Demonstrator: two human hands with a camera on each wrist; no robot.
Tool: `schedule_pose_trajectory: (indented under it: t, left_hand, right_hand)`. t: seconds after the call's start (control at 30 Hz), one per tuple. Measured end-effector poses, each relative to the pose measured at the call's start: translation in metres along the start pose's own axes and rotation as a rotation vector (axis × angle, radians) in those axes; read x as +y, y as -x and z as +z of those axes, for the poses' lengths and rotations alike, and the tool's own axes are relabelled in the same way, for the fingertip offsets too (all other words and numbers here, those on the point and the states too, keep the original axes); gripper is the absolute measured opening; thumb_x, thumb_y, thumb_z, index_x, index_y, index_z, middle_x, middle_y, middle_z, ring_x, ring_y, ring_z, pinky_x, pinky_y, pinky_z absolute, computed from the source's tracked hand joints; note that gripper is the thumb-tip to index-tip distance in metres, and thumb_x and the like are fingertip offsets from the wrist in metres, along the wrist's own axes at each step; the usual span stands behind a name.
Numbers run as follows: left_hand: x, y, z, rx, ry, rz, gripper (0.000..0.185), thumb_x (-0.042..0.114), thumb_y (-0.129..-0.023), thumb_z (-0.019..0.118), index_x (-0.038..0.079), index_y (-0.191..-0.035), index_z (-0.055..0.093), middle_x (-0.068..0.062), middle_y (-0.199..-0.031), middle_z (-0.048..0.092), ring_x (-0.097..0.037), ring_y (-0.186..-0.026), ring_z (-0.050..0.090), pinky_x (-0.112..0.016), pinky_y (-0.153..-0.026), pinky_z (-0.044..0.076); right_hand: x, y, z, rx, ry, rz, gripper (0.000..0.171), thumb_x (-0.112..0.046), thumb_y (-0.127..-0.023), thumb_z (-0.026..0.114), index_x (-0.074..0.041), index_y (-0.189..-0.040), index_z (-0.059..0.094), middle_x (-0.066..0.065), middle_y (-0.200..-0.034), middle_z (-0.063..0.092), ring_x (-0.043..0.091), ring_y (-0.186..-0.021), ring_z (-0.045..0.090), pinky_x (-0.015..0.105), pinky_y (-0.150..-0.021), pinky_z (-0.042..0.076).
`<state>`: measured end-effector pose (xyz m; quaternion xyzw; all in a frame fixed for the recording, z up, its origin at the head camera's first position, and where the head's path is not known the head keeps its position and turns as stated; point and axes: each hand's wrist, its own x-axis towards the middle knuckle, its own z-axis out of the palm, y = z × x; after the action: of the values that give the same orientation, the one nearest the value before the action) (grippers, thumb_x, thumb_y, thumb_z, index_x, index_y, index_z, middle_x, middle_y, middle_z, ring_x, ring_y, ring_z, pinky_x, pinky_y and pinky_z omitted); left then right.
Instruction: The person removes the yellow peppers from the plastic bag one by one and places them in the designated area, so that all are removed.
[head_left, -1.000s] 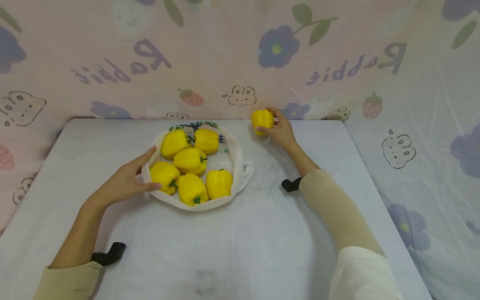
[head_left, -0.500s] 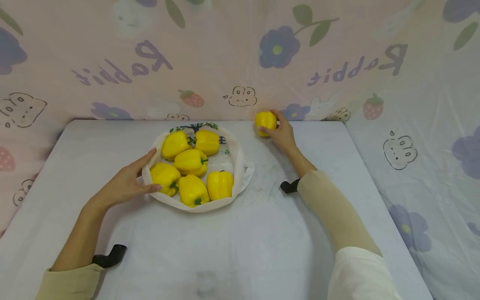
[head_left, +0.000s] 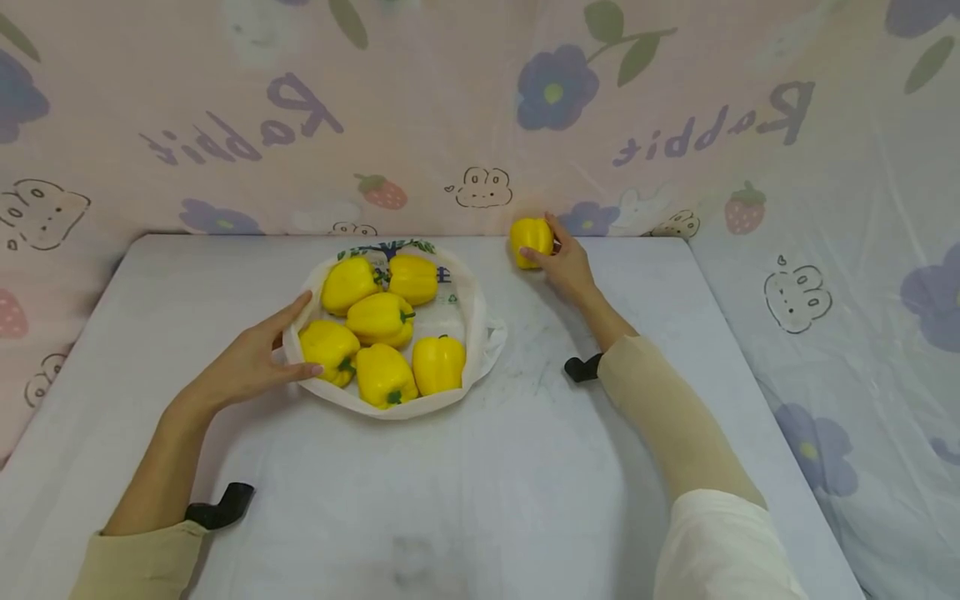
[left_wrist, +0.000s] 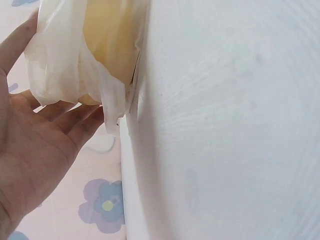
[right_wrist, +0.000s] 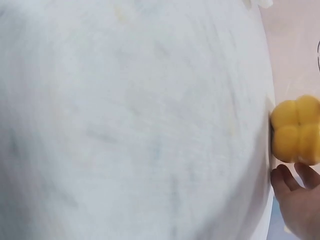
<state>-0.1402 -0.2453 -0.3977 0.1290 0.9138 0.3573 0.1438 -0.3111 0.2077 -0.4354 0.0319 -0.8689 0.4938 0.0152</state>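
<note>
My left hand (head_left: 243, 362) holds the left side of a white plastic bag (head_left: 408, 410), its thumb over the rim. Inside the opened bag lie several yellow bell peppers (head_left: 380, 320) with green stems. In the left wrist view the fingers (left_wrist: 75, 117) reach around the bag's outside, and a pepper shows faintly through the plastic. Near the table's back edge, my right hand (head_left: 568, 267) holds one yellow bell pepper (head_left: 529, 242) between thumb and fingers. The right wrist view shows this pepper (right_wrist: 295, 130) against the tabletop, its lobed end toward the camera.
A white cloth covers the table (head_left: 450, 508). Behind it hangs a printed curtain (head_left: 435, 108) with flowers and rabbits. Black camera mounts (head_left: 223, 506) stick out at both wrists. A bag handle (head_left: 491, 346) lies loose on the right side.
The right hand has shifted slightly right with the pepper, then stays about where it was half a second ago. The left hand and the bag have not visibly moved.
</note>
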Motion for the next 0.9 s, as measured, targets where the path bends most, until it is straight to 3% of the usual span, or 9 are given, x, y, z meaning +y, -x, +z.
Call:
schedule_pose_trajectory:
  t: [0.2, 0.4, 0.53, 0.8, 0.9]
  left_hand:
    - [0.002, -0.001, 0.0, -0.003, 0.007, 0.0, 0.097, 0.047, -0.075, 0.069, 0.037, -0.145, 0.003, -0.009, -0.151, 0.011, -0.041, -0.128, 0.029, -0.06, -0.097, 0.028]
    - [0.001, -0.002, 0.001, -0.002, 0.03, -0.01, 0.093, 0.048, -0.074, 0.07, 0.042, -0.144, 0.008, -0.002, -0.151, 0.012, -0.038, -0.128, 0.03, -0.058, -0.098, 0.03]
    - [0.001, -0.001, -0.001, -0.015, 0.04, 0.0, 0.094, 0.047, -0.074, 0.07, 0.042, -0.144, 0.007, -0.007, -0.151, 0.011, -0.041, -0.127, 0.03, -0.06, -0.096, 0.031]
    - [0.002, 0.0, -0.001, -0.007, 0.05, 0.009, 0.089, 0.039, -0.074, 0.074, 0.039, -0.144, 0.018, -0.009, -0.15, 0.015, -0.038, -0.13, 0.025, -0.061, -0.097, 0.028]
    - [0.003, 0.0, -0.002, -0.005, 0.041, 0.02, 0.088, 0.04, -0.074, 0.074, 0.037, -0.144, 0.02, -0.009, -0.15, 0.016, -0.038, -0.131, 0.023, -0.062, -0.097, 0.027]
  right_hand:
    - [-0.005, 0.001, -0.006, 0.008, -0.069, -0.02, 0.081, -0.041, -0.074, 0.072, -0.033, -0.142, 0.029, -0.004, -0.143, 0.035, 0.018, -0.117, 0.048, 0.031, -0.095, 0.042]
    - [-0.024, 0.012, -0.014, 0.041, -0.124, -0.112, 0.076, -0.023, -0.078, 0.073, -0.016, -0.142, 0.033, 0.006, -0.144, 0.034, 0.029, -0.123, 0.041, 0.036, -0.103, 0.032]
    - [-0.04, 0.022, -0.016, 0.08, -0.104, -0.203, 0.072, -0.015, -0.078, 0.072, -0.007, -0.14, 0.036, 0.015, -0.139, 0.039, 0.035, -0.121, 0.041, 0.041, -0.104, 0.031]
    - [-0.044, 0.026, -0.018, 0.069, -0.178, -0.278, 0.068, -0.011, -0.076, 0.074, -0.009, -0.136, 0.042, 0.009, -0.138, 0.042, 0.032, -0.123, 0.041, 0.038, -0.104, 0.031]
    - [-0.054, 0.036, -0.019, 0.045, -0.184, -0.344, 0.063, -0.009, -0.077, 0.073, -0.008, -0.134, 0.046, 0.009, -0.134, 0.046, 0.034, -0.12, 0.043, 0.041, -0.103, 0.033]
